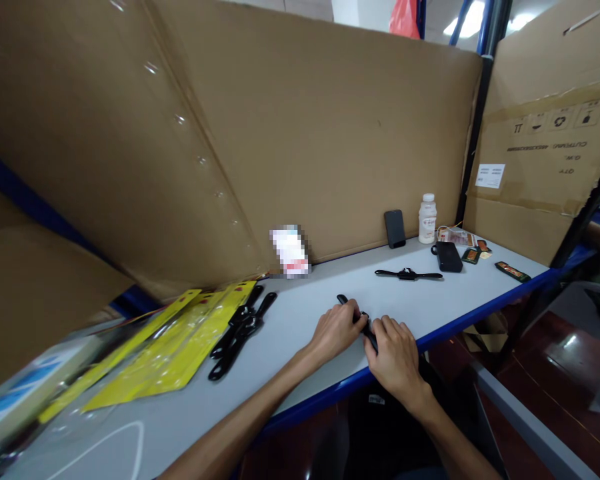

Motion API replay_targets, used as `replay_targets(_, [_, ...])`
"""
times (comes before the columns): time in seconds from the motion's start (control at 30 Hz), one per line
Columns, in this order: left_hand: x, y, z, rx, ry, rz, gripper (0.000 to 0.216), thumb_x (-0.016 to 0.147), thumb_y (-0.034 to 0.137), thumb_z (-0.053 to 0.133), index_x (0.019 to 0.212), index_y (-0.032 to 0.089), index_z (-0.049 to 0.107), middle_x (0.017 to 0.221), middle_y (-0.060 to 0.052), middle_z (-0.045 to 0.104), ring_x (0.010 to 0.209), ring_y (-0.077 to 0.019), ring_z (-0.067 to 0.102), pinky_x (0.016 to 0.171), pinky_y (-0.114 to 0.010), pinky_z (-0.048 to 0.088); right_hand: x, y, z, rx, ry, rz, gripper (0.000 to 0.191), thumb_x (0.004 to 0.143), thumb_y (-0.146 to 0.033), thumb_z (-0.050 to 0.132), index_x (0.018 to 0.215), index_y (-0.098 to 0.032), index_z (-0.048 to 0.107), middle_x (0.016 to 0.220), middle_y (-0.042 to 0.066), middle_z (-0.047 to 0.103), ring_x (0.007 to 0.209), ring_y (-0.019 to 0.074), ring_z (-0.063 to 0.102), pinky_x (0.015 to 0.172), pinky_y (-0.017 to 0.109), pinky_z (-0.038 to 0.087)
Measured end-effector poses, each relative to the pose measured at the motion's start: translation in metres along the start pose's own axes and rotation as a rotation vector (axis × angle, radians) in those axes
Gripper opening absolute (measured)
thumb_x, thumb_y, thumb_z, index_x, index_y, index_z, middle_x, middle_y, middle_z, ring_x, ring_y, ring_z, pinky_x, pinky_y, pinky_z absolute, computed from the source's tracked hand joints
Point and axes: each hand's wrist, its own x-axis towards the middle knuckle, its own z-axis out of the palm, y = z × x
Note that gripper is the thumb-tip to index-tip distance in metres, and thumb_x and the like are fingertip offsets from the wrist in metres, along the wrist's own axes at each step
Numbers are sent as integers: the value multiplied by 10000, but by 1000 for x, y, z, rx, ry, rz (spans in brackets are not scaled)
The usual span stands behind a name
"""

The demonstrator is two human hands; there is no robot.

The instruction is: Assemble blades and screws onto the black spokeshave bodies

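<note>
Grey worktop [300, 313] with blue front edge [325, 393] runs across the lower frame; at the near side, lower centre, a black tool [371, 335] slants between both hands; left hand [338, 327] curled round its upper part, fingers closed in near the middle; right hand [394, 348] bent over the lower handle, gripping it; contact with the surface unclear; good handling probably means even grip either side of the middle, one hand steadying, thumbs off any edge there, that part being mostly covered; lower left, yellow packs [180, 360] with two similar black tools [250, 325] by them; farther, right of centre, another such tool [407, 274], then black case [449, 257], dark phone [395, 229], white-capped bottle [427, 220]; behind, cardboard panel [330, 133], printed carton [540, 153] at right; ceiling light [470, 20] upper right, farthest.
</note>
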Motion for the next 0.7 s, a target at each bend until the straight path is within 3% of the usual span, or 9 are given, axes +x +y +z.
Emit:
replay_targets(0.33, [-10, 8, 1, 212, 50, 19, 235, 1018, 340, 437, 1076, 176, 595, 948, -119, 744, 911, -311, 723, 700, -347, 449, 0, 2, 3, 41, -1, 20, 55, 908, -231, 634, 893, -223, 582, 911, 30, 679, 875, 208, 622, 809, 338, 384])
replay_targets(0.7, [-10, 5, 3, 229, 36, 29, 270, 1036, 374, 410, 1115, 161, 556, 967, -136, 738, 927, -319, 722, 739, -370, 476, 1, 2, 0, 54, 4, 19, 79, 905, -248, 644, 864, -227, 579, 890, 22, 676, 864, 200, 628, 808, 329, 393])
